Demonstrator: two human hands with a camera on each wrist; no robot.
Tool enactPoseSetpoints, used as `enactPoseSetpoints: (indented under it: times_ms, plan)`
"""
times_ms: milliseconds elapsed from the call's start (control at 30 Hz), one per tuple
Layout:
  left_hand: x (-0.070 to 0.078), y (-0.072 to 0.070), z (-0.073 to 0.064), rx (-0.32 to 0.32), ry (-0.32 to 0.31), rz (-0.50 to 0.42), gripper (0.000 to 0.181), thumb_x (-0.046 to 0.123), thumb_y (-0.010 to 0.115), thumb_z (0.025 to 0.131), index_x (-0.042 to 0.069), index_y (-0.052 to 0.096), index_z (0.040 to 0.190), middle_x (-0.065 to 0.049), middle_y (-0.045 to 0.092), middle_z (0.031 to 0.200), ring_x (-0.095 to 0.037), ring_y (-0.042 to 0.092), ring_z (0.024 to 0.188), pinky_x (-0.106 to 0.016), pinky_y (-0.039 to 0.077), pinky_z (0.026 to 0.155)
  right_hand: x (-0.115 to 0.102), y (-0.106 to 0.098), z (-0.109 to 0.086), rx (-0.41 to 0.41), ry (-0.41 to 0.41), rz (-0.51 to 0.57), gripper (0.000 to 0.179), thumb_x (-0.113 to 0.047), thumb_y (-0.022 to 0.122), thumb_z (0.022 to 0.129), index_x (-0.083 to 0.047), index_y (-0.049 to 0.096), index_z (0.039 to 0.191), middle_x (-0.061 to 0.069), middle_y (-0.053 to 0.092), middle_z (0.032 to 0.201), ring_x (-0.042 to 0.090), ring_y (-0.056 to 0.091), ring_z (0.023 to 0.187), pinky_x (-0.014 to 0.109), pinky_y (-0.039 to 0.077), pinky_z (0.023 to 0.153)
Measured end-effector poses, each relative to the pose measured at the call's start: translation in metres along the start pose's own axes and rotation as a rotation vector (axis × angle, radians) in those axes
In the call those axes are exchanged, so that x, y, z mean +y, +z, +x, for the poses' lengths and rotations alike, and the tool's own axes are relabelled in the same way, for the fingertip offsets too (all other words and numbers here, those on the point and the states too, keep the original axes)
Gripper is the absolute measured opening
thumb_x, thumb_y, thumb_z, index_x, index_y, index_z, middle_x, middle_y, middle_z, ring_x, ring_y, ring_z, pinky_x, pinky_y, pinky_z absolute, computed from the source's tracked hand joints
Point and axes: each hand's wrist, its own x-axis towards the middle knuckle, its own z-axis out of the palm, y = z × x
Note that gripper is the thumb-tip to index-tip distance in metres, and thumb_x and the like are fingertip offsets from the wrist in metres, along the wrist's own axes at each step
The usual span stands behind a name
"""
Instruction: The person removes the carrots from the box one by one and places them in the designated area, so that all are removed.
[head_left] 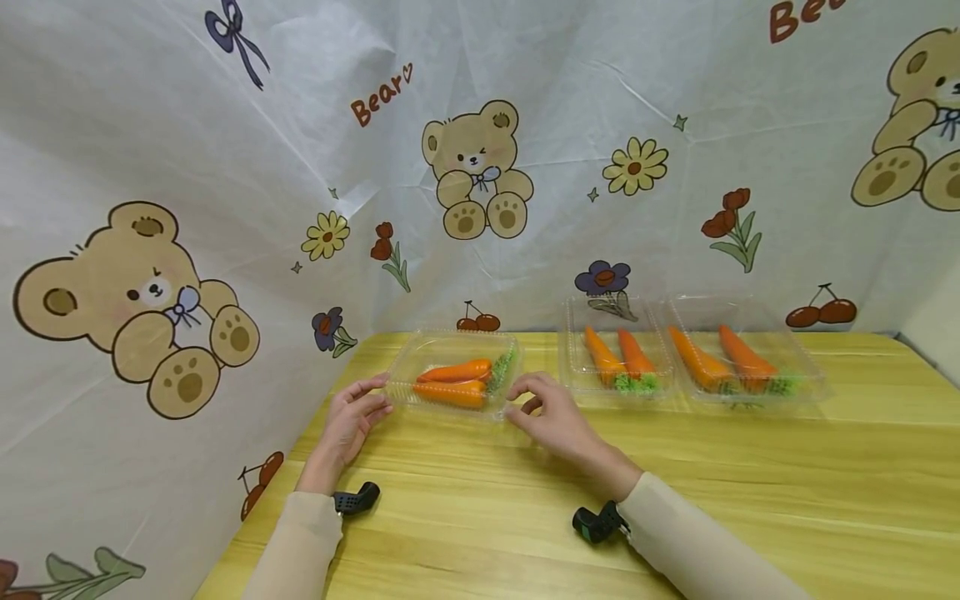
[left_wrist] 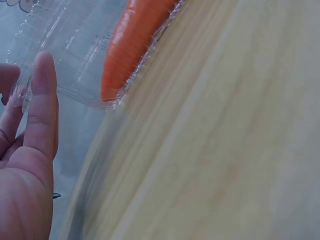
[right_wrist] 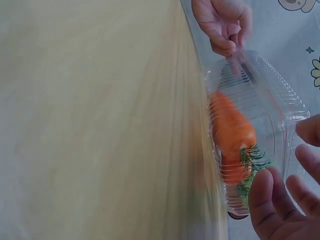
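In the head view, a clear plastic box [head_left: 407, 357] with a lid stands at the left of the table, two orange carrots [head_left: 452, 395] with green tops inside. My left hand [head_left: 355, 421] pinches its left rim; the left wrist view shows thumb and fingers [left_wrist: 44, 100] on either side of the plastic edge. My right hand [head_left: 553, 417] is by the box's right end, its fingers loosely bent and thumb apart from them. In the right wrist view the fingertips [right_wrist: 262, 187] are close to the plastic; whether they touch is unclear.
Two more clear plastic boxes stand side by side at the back right: one [head_left: 573, 358] with two carrots, another [head_left: 806, 367] also with two. The wooden table [head_left: 480, 517] meets a bear-print cloth [head_left: 570, 92] hanging behind and at the left.
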Motion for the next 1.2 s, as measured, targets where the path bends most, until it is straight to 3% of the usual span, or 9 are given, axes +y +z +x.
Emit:
enactPoseSetpoints:
  times_ms: [200, 500, 767, 1000, 1200]
  plan:
    - [-0.001, -0.001, -0.001, -0.016, 0.012, -0.010, 0.022, -0.008, 0.058, 0.098, 0.002, 0.068, 0.115, 0.001, 0.060, 0.136, -0.012, 0.069, 0.082, -0.026, 0.064, 0.078, 0.003, -0.002, 0.000, -0.027, -0.115, -0.098, 0.010, -0.021, 0.074, 0.095, -0.017, 0.073, 0.104, 0.011, 0.061, 0.134, 0.017, 0.061, 0.089, 0.025, 0.056, 0.071]
    - [-0.002, -0.001, -0.001, -0.029, 0.029, -0.012, 0.024, -0.008, 0.056, 0.099, 0.006, 0.071, 0.112, 0.002, 0.063, 0.133, -0.011, 0.069, 0.081, -0.024, 0.064, 0.078, 0.002, -0.003, 0.001, -0.047, -0.246, -0.243, 0.014, -0.026, 0.083, 0.089, -0.019, 0.074, 0.099, 0.010, 0.064, 0.128, 0.022, 0.065, 0.092, 0.027, 0.057, 0.071]
    - [-0.001, 0.000, -0.001, -0.029, 0.025, -0.029, 0.024, -0.008, 0.056, 0.098, 0.004, 0.071, 0.112, 0.002, 0.065, 0.132, -0.011, 0.070, 0.081, -0.025, 0.065, 0.079, -0.013, -0.003, 0.006, -0.056, -0.234, -0.341, 0.007, -0.024, 0.081, 0.090, -0.016, 0.081, 0.090, -0.002, 0.072, 0.106, 0.020, 0.068, 0.088, 0.027, 0.057, 0.073]
    - [0.000, -0.001, -0.002, -0.035, 0.017, -0.036, 0.023, -0.008, 0.057, 0.098, 0.000, 0.069, 0.116, 0.002, 0.064, 0.133, -0.011, 0.070, 0.081, -0.025, 0.065, 0.079, -0.023, -0.003, 0.012, -0.080, -0.294, -0.421, 0.006, -0.015, 0.079, 0.091, -0.010, 0.082, 0.089, 0.000, 0.076, 0.094, 0.015, 0.072, 0.086, 0.025, 0.060, 0.074]
    - [0.001, -0.001, -0.003, -0.021, 0.008, -0.044, 0.022, -0.007, 0.059, 0.098, 0.001, 0.069, 0.116, 0.003, 0.065, 0.133, -0.012, 0.070, 0.081, -0.025, 0.065, 0.080, -0.021, -0.002, 0.014, -0.075, -0.356, -0.445, 0.006, -0.012, 0.077, 0.091, -0.009, 0.081, 0.088, -0.001, 0.076, 0.090, 0.017, 0.069, 0.088, 0.031, 0.061, 0.080]
